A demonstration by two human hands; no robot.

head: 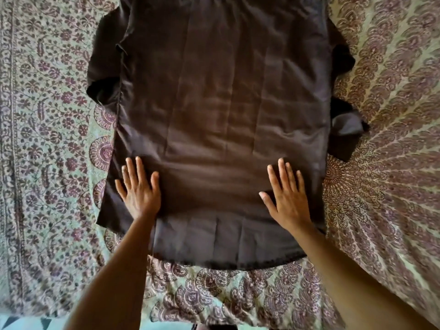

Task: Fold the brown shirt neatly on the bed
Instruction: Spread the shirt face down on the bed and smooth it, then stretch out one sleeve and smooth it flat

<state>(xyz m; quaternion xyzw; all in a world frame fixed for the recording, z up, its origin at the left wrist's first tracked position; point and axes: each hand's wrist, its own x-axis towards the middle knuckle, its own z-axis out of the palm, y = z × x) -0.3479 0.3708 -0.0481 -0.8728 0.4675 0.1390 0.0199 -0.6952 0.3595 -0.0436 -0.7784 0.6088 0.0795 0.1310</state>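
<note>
The brown shirt (221,110) lies spread flat on the bed, its hem toward me and its upper part running out of the top of the view. One sleeve bunches at the left side, the other at the right. My left hand (139,189) rests flat, fingers apart, on the lower left of the shirt. My right hand (287,196) lies flat in the same way on the lower right. Neither hand holds any cloth.
A patterned bedspread (47,139) with dark floral and paisley motifs covers the bed on all sides of the shirt. The bed's near edge runs along the bottom of the view.
</note>
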